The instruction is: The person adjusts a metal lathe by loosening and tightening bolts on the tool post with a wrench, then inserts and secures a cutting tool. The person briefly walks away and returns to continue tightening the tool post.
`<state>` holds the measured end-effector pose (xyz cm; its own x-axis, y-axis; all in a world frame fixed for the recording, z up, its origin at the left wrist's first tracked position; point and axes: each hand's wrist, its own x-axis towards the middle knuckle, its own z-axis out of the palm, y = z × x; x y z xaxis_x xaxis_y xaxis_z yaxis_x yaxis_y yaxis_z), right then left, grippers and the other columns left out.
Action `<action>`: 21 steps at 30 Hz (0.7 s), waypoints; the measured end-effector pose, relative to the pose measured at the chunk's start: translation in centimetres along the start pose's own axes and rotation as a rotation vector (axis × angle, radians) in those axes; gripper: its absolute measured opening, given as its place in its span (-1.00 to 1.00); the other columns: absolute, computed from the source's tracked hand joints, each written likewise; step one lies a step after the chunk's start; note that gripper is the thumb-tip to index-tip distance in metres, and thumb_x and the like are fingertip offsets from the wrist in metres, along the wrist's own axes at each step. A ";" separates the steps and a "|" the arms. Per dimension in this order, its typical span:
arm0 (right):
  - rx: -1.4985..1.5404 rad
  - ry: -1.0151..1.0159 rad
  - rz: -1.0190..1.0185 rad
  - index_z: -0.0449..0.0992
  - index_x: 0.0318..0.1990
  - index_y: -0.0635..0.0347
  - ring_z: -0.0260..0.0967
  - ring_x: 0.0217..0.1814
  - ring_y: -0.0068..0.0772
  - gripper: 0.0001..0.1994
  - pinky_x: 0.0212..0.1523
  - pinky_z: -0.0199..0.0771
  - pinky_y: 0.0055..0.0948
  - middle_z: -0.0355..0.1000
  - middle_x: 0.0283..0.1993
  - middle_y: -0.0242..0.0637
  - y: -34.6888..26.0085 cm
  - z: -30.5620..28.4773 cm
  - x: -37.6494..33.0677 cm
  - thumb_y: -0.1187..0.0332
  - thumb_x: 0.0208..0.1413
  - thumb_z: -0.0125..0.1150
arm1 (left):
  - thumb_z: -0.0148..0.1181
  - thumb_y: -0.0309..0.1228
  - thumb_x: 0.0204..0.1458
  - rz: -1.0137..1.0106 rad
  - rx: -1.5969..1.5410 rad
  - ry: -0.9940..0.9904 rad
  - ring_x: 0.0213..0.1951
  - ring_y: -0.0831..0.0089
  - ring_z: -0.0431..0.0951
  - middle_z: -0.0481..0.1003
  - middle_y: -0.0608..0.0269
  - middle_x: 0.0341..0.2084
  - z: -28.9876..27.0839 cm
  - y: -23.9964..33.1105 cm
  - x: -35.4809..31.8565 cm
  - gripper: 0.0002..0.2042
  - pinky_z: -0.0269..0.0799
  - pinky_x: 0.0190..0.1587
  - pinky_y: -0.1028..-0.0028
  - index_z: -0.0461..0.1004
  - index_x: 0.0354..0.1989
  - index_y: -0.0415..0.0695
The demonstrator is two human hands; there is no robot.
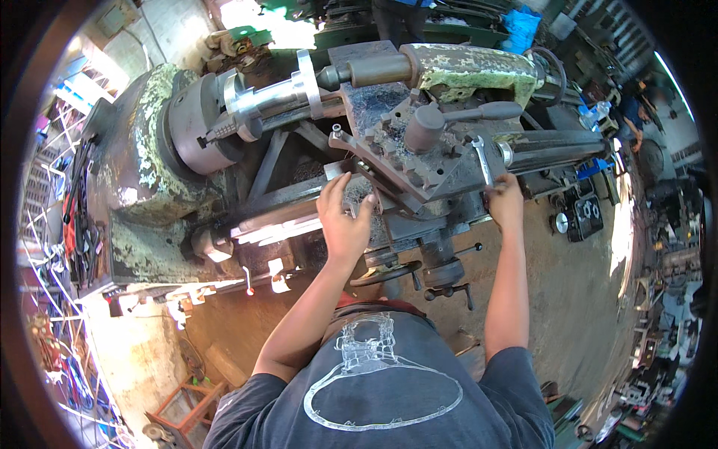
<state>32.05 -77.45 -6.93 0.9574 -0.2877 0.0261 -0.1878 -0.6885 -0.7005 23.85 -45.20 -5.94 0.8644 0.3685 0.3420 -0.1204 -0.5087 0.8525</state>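
Observation:
My right hand (506, 202) has its fingers closed around the lower end of a shiny spanner (483, 161), which points up beside the tool post. My left hand (344, 221) is raised at the front of the tool holder (381, 179), thumb and fingers apart. Its fingertips are close to a small bright metal block (336, 169); I cannot tell whether they touch. On the tool post (425, 127) sits a round clamp with a long lever (479, 112). Further left, a shiny flanged workpiece (280, 97) is mounted between the lathe chuck (202, 123) and the tailstock (471, 66).
Below the tool post are a handwheel (389, 274) and crank handles (449, 280). Metal chips lie on the carriage (374, 105). A dark tray of parts (583, 215) is at the right. One person stands behind the lathe; another person (634, 120) is at the far right.

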 end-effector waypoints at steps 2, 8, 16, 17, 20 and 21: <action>0.674 -0.015 0.193 0.43 -0.05 0.35 0.38 -0.46 -0.58 -0.81 -0.43 0.42 -0.54 0.47 -0.43 -0.27 -0.9 -1.8 -2.1 0.54 0.19 0.14 | 0.37 -0.49 -0.04 -0.032 -0.011 0.023 0.06 0.17 0.43 0.45 0.02 0.03 -1.0 0.1 -0.9 -0.50 0.32 0.17 0.28 0.42 0.12 -0.22; 1.076 -0.207 -0.016 0.45 -0.03 0.44 0.32 -0.63 -0.57 -0.79 -0.62 0.31 -0.59 0.44 -0.48 -0.27 -8.1 -4.6 -15.6 0.51 0.23 0.06 | 0.29 -0.54 0.08 -0.214 -0.372 -0.063 -0.16 0.54 0.53 0.56 0.18 -0.17 -3.0 1.7 -0.8 -0.62 0.46 -0.10 0.52 0.42 0.10 -0.25; 1.068 -0.375 0.197 0.36 0.09 0.38 0.30 -0.66 -0.67 -0.75 -0.71 0.23 -0.66 0.36 -0.39 -0.32 -15.0 -0.3 -21.9 0.49 0.33 -0.06 | 0.18 -0.42 0.21 -0.416 -0.700 -0.671 -0.39 0.62 0.52 0.61 0.19 -0.37 -3.9 6.5 0.1 -0.79 0.46 -0.31 0.59 0.55 -0.13 -0.34; 1.067 -0.345 0.208 0.35 0.10 0.38 0.30 -0.66 -0.67 -0.75 -0.71 0.23 -0.66 0.35 -0.40 -0.33 -15.5 0.4 -22.0 0.49 0.33 -0.07 | 0.19 -0.42 0.21 -0.401 -0.677 -0.690 -0.39 0.63 0.51 0.60 0.22 -0.39 -3.8 6.7 0.4 -0.78 0.45 -0.31 0.60 0.55 -0.13 -0.35; 1.065 -0.283 0.224 0.33 0.14 0.38 0.31 -0.66 -0.65 -0.72 -0.71 0.25 -0.65 0.35 -0.40 -0.34 -16.8 1.5 -22.1 0.49 0.34 -0.09 | 0.20 -0.41 0.21 -0.402 -0.647 -0.730 -0.43 0.66 0.49 0.57 0.28 -0.45 -3.2 6.5 1.4 -0.79 0.42 -0.33 0.62 0.56 -0.15 -0.34; 1.062 -0.267 0.211 0.32 0.15 0.38 0.31 -0.66 -0.64 -0.71 -0.71 0.25 -0.65 0.35 -0.40 -0.34 -17.2 1.6 -22.0 0.49 0.34 -0.10 | 0.21 -0.42 0.20 -0.399 -0.636 -0.724 -0.44 0.67 0.47 0.55 0.32 -0.47 -2.9 6.5 1.6 -0.80 0.40 -0.35 0.62 0.56 -0.18 -0.35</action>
<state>14.61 -58.17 3.39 0.9688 -0.0915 -0.2304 -0.1917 0.3130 -0.9302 23.04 -45.60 1.28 0.9585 -0.2419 -0.1506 0.1856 0.1288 0.9742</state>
